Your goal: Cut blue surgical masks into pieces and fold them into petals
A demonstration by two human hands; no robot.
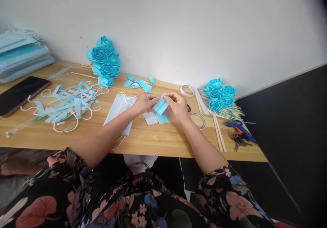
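Fingers [153, 98] closed, pinching a blue piece [160, 106] between left hand [144, 102] and right hand [178, 104].
Holding it just above the tabletop [153, 139], over cut pieces [154, 118], beside a mask [119, 110].

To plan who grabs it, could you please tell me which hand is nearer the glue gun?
Right. The right hand is left of the glue gun, past a tape ring; the left hand is farther left, both pinching a blue piece.
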